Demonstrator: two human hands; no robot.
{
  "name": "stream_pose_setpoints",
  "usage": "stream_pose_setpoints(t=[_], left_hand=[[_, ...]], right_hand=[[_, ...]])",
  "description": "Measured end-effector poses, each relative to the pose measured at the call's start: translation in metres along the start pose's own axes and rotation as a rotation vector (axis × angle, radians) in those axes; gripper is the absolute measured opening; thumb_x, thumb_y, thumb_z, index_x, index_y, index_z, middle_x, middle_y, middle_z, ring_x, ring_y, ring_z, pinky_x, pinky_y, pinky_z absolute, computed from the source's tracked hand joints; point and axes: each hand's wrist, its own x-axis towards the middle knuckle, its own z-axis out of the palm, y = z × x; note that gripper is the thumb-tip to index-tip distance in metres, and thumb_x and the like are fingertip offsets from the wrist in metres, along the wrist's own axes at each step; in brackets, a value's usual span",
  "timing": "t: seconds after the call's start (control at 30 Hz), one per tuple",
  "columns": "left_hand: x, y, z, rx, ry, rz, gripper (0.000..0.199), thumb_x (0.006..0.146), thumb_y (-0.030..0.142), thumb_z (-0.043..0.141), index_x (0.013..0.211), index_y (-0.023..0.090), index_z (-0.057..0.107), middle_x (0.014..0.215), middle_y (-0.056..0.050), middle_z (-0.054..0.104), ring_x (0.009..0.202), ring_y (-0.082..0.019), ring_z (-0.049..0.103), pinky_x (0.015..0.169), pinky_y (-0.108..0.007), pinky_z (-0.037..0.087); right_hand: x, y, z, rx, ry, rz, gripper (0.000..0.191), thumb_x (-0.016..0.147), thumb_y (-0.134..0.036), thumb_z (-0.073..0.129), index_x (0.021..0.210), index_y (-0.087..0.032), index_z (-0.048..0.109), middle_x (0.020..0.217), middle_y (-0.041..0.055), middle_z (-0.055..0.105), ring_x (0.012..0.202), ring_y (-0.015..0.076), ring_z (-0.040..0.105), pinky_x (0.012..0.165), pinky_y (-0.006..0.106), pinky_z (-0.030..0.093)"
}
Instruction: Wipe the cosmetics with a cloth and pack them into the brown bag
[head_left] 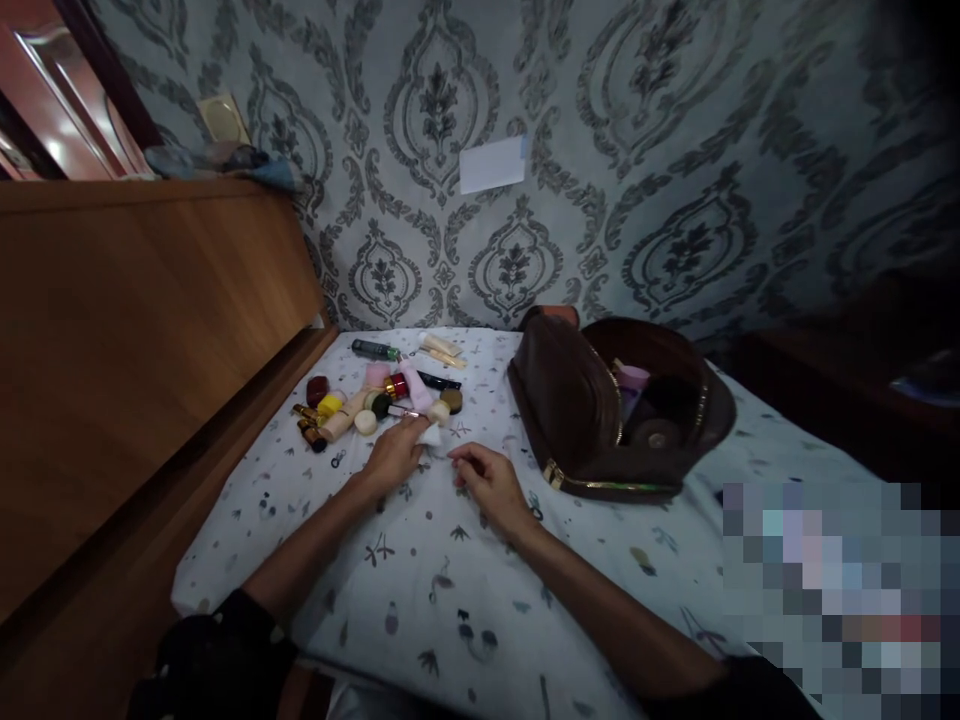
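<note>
Left hand (397,455): grip clamped on white item (430,436), perhaps steadying it | Right hand (486,482): curled just right of it, cannot tell if holding | Small containers (394,386): clustered beyond, probably for easy reach | Brown bag (555,400): right, gaping, likely for access

Bag (551,390) smooth, leather-like; zip (619,487) metallic; sheet (420,610) cloth.

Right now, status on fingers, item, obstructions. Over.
Left fingers holding small white item. Right fingers curled close by, any grip unclear. Bottles and tubes crowd just beyond left fingers; open brown bag at right.
</note>
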Motion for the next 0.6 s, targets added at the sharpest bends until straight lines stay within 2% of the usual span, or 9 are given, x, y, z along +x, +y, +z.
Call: stream_pose_setpoints(t=[0.17,0.27,0.43,0.6], left_hand=[[-0.013,0.010,-0.006,0.123,-0.106,0.013,0.033,0.081,0.003,0.048,0.105,0.021,0.062,0.109,-0.008,0.060,0.107,-0.024,0.055,0.089,-0.036,0.051],[-0.010,0.010,-0.012,0.177,-0.118,0.010,0.036,0.081,0.001,0.045,0.107,0.021,0.060,0.116,-0.008,0.057,0.112,-0.023,0.052,0.092,-0.036,0.050],[0.011,-0.007,-0.023,0.259,-0.072,-0.065,0.049,0.082,-0.001,0.040,0.126,0.016,0.050,0.127,-0.013,0.054,0.122,-0.027,0.046,0.099,-0.042,0.046],[0.020,-0.022,-0.022,0.311,-0.136,-0.064,0.054,0.082,0.000,0.043,0.132,0.019,0.049,0.125,-0.011,0.057,0.121,-0.026,0.048,0.098,-0.040,0.046]], right_hand=[[-0.001,-0.003,0.000,-0.009,-0.011,0.004,0.026,0.078,-0.032,0.052,0.088,-0.016,0.070,0.058,-0.0011,0.061,0.056,0.0139,0.059,0.053,0.023,0.045],[-0.002,-0.006,0.000,-0.009,-0.014,0.011,0.026,0.077,-0.032,0.051,0.088,-0.016,0.069,0.058,-0.0010,0.060,0.055,0.0142,0.059,0.053,0.023,0.045],[-0.001,-0.005,0.000,0.000,-0.025,0.007,0.024,0.076,-0.030,0.051,0.086,-0.016,0.068,0.058,-0.0011,0.060,0.054,0.0140,0.058,0.053,0.024,0.045],[-0.002,-0.005,0.001,0.011,-0.024,0.024,0.022,0.077,-0.029,0.052,0.085,-0.016,0.067,0.057,-0.0019,0.059,0.054,0.0132,0.057,0.053,0.023,0.043]])
